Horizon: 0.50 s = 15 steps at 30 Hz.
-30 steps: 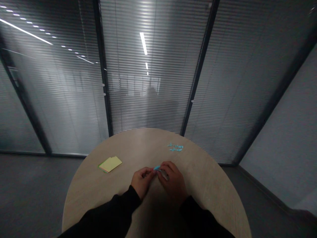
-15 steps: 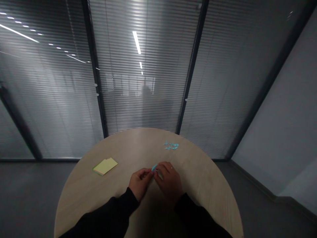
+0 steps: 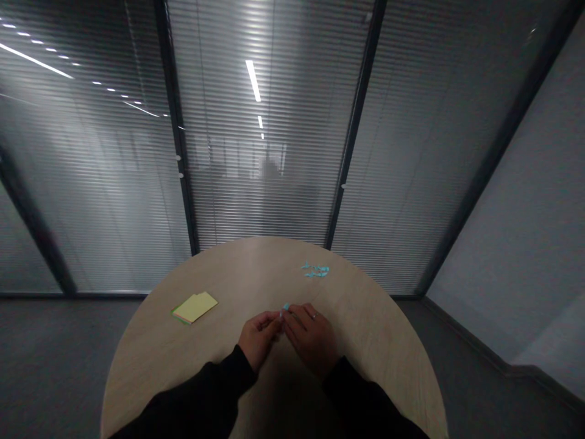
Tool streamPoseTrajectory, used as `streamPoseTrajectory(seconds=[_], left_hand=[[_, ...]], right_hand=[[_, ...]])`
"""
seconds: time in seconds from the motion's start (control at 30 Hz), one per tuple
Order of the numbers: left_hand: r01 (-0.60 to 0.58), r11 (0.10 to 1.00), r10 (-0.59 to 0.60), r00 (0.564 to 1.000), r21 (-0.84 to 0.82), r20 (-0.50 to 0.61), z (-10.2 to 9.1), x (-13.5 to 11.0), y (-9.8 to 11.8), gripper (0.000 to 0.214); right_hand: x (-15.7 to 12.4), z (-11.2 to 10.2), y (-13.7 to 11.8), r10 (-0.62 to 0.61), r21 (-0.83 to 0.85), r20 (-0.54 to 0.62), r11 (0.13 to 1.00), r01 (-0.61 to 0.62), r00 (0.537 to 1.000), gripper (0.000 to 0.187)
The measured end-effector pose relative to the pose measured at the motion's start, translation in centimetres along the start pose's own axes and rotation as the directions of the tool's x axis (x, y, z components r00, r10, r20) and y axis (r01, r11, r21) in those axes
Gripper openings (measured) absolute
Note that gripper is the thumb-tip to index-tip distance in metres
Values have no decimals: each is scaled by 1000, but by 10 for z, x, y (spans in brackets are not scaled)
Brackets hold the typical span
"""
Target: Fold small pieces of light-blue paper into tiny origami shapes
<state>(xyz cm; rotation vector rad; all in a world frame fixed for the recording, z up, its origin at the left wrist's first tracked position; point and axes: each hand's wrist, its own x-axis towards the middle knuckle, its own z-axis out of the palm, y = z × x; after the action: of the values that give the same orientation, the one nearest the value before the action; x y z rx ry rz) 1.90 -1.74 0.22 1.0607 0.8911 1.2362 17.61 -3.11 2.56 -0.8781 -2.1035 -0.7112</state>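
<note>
My left hand [image 3: 258,337] and my right hand [image 3: 310,338] meet over the middle of a round wooden table [image 3: 375,341]. Both pinch a small blue paper piece [image 3: 285,307] between their fingertips; only its tip shows above the fingers. A ring sits on one finger of my right hand. Black sleeves cover both arms. A little pile of blue paper scraps [image 3: 315,270] lies farther back on the table, to the right of my hands.
A stack of coloured paper sheets [image 3: 195,306], yellow on top, lies at the table's left. Behind the table stands a glass wall with shut blinds and dark frames [image 3: 350,131]. Grey floor surrounds the table.
The view shifted a little to the right and then settled. My fingers have drawn closer round the blue paper piece, so less of it shows.
</note>
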Motion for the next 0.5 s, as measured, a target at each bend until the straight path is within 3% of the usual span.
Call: streamPoseTrajectory(seconds=[0.27,0.5], left_hand=[[110,972,-103,994,-209,46,4,-4,-1,43],[145,935,-113,987,-325,114,4,-6,2,42]], right_hand=[[-3,4,0,104,183,-49,979,-93,993,19],[-3,1,5,90,168,-66,983,-78,994,21]])
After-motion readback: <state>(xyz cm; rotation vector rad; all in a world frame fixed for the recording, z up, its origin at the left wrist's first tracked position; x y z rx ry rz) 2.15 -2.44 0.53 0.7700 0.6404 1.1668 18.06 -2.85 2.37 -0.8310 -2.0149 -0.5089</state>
